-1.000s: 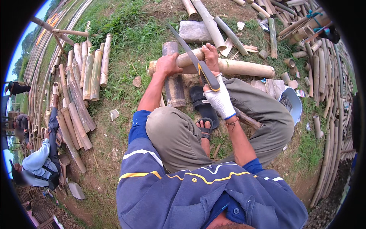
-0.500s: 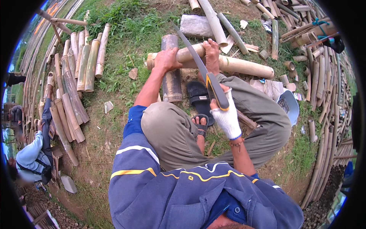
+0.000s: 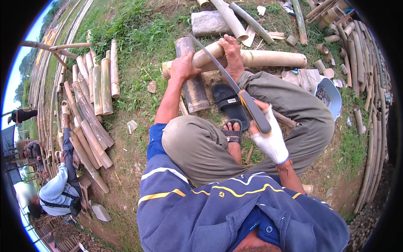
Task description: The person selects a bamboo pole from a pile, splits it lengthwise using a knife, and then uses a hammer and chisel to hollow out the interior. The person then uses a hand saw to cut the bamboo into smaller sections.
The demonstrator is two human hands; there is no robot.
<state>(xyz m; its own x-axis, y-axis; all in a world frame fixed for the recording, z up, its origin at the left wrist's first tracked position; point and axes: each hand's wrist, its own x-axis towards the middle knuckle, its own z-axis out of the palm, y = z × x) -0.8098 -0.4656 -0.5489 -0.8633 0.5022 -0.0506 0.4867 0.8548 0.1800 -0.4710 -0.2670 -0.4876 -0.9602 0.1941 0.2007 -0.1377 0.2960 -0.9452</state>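
Observation:
My left hand (image 3: 184, 67), bare, is wrapped over a short bamboo piece (image 3: 213, 51) and presses it down. My bare foot (image 3: 232, 56) rests against the piece's right end. Beneath it lies a longer pale bamboo pole (image 3: 277, 59), across a dark, thick bamboo log (image 3: 194, 94). In a white fingerless-looking glove, my right hand (image 3: 268, 136) closes round the black and yellow handle of a handsaw (image 3: 255, 112). The saw's blade slants up and left across the short piece, between my left hand and the foot. How deep its teeth sit cannot be made out.
A black sandal (image 3: 231, 103) lies between my legs. Behind the bamboo is a stone block (image 3: 210, 23). Cut bamboo lengths (image 3: 103, 86) lie at left, near a seated person in light blue (image 3: 58, 189). A pale blue container (image 3: 331, 94) stands beyond my right knee.
My right hand has drawn the saw back toward my body, to the lower right. The left hand keeps its hold on the bamboo. The whole view has turned slightly.

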